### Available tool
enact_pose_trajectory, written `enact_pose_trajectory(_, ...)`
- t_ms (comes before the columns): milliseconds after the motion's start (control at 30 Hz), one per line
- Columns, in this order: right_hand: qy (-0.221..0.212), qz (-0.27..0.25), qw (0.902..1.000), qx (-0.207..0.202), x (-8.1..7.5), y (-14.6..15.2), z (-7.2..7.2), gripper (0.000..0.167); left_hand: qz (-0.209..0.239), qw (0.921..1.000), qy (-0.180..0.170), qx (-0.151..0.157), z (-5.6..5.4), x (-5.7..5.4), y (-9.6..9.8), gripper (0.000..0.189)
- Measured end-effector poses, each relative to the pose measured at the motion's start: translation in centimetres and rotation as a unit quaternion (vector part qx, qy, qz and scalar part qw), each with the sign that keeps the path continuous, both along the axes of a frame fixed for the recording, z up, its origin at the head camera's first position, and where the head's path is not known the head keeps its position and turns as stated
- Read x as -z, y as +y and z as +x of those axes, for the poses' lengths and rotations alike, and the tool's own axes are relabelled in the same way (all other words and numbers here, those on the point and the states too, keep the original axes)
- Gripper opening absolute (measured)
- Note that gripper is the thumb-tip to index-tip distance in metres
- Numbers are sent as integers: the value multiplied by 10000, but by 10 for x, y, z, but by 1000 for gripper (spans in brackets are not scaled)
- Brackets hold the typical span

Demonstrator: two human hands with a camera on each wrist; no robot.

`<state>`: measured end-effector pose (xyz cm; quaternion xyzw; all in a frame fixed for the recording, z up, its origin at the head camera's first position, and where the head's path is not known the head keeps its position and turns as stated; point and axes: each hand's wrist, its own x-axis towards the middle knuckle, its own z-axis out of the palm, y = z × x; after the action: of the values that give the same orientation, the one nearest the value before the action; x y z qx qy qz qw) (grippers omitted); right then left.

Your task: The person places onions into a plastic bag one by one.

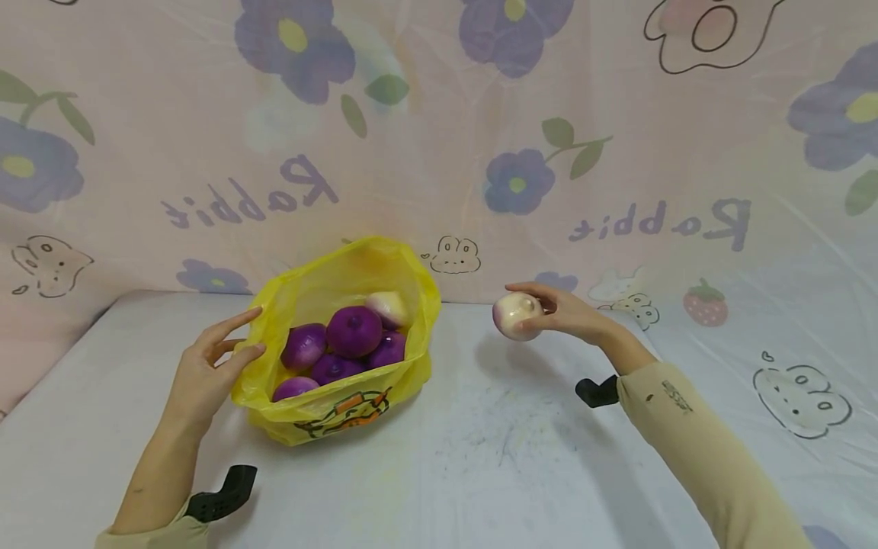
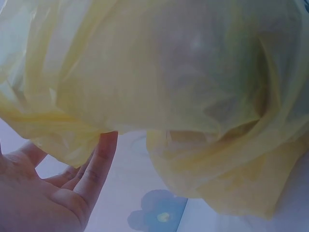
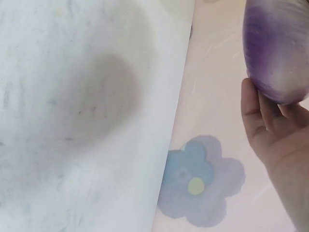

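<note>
My right hand (image 1: 559,311) grips a white and purple onion (image 1: 516,316) above the table, to the right of a yellow plastic bag (image 1: 274,412). In the right wrist view, the purple side of this onion (image 3: 275,53) shows above the fingers. The bag stands with its mouth open, and several onions lie inside, mostly purple, such as the top one (image 1: 354,332), plus a pale one (image 1: 387,308). At the bag's left rim, my left hand (image 1: 202,377) touches the plastic with thumb and fingers extended. Much of the bag's inside is hidden in the left wrist view.
The white table (image 1: 466,465) carries small dark scuffs on its right part. Behind it hangs a pale pink cloth (image 1: 425,168) with flowers and rabbits. A black wrist mount (image 1: 222,494) sits at the left wrist, another black mount (image 1: 597,391) at the right.
</note>
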<state>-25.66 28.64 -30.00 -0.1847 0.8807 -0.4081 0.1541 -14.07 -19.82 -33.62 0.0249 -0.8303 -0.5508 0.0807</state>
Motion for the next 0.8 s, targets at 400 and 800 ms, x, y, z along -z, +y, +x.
enact_pose_trajectory(400, -80, -203, 9995, -222, -15, -21, -8, 69, 75, 9999, 123, 11, 1, -1, 0, 51)
enact_pose_trajectory(800, 105, -300, 9977, -606, -35, -48, -16, 67, 254, 9994, 196, 116, 2, 0, 2, 50)
